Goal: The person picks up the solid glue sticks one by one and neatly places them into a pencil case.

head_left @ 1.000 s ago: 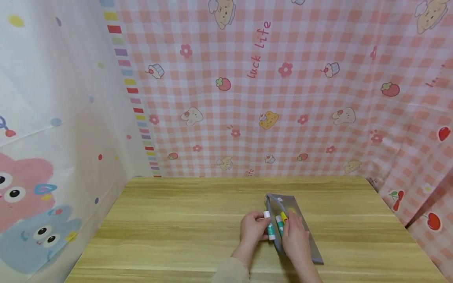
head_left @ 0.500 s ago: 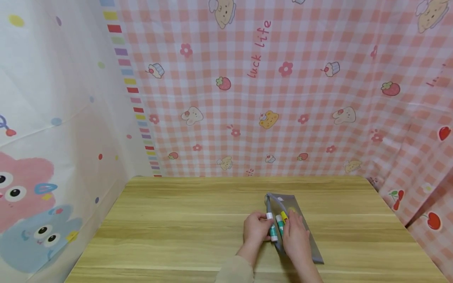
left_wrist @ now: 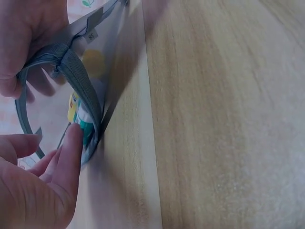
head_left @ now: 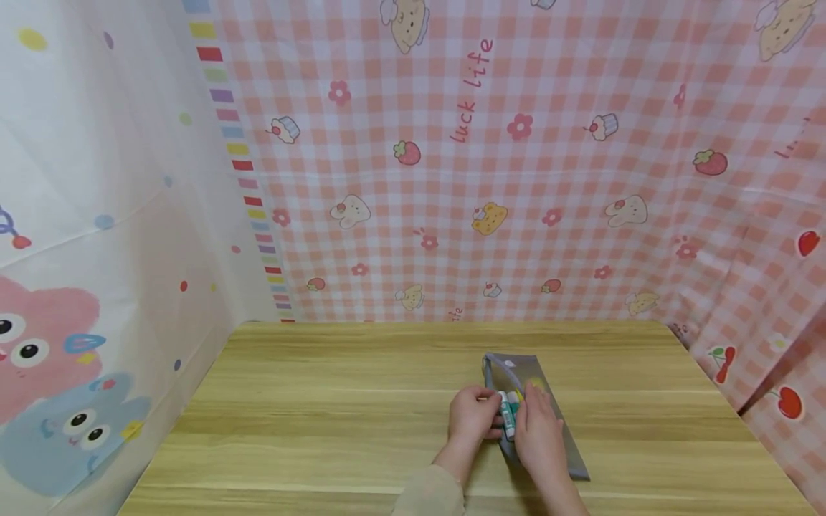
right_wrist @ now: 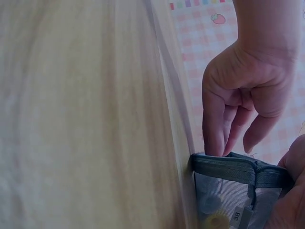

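A grey zip mesh pouch [head_left: 574, 453] lies on the table with its mouth held wide. My right hand [head_left: 540, 430] grips the pouch's rim, its thumb on one side and its fingers on the other. My left hand [head_left: 472, 416] reaches to the mouth from the left, fingertips inside the rim, thumb and index finger spread apart in both wrist views. A white-and-teal glue stick [head_left: 508, 417] lies just in the mouth beside those fingertips. Another teal glue stick and a yellow item [left_wrist: 72, 107] are in the pouch, partly hidden by my hands and the rim.
The pouch stands on a wood-grain table [head_left: 323, 401], right of its middle. A pink checked cloth [head_left: 439, 179] hangs behind the table, and a white cartoon-print cloth [head_left: 148, 287] hangs at the left. A small size tag [right_wrist: 237, 217] shows on the pouch.
My left hand has moved right, carrying the glue stick from outside the pouch into its mouth, and its thumb and index finger now stand apart. The right hand keeps its place on the pouch.
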A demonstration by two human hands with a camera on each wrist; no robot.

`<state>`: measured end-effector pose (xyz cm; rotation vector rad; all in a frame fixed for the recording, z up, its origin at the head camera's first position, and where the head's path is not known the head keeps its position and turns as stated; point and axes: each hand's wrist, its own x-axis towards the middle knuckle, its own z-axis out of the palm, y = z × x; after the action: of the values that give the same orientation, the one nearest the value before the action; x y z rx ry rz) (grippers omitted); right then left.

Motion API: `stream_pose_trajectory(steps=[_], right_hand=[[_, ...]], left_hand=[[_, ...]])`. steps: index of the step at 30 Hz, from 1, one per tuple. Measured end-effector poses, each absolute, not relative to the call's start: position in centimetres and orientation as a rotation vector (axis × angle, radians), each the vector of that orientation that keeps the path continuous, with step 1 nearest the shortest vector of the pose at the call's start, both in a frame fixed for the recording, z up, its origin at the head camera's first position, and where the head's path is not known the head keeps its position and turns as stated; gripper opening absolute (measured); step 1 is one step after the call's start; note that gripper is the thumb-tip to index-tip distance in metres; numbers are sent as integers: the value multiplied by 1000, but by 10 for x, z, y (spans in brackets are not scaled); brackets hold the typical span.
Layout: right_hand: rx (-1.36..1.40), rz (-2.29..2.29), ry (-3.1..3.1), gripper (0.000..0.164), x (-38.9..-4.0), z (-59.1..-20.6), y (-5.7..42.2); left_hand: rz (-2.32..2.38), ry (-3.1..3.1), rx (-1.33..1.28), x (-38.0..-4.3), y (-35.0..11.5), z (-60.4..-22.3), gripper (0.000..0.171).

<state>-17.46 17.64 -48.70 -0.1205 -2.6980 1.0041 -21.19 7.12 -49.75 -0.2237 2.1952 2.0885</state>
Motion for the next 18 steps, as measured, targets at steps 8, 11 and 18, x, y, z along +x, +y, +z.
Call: stream_pose_trajectory(steps=[8, 11, 18], right_hand=[[-89, 963, -2679, 41, -174, -488, 174], [-89, 960, -2692, 42, -174, -489, 174], [-51, 900, -2748, 41, -174, -490, 173]], left_hand=[[2198, 2008, -197, -213, 70, -500, 16], [2210, 1975, -182, -213, 68, -501, 20], [2214, 1940, -149, -212, 64, -502, 23]])
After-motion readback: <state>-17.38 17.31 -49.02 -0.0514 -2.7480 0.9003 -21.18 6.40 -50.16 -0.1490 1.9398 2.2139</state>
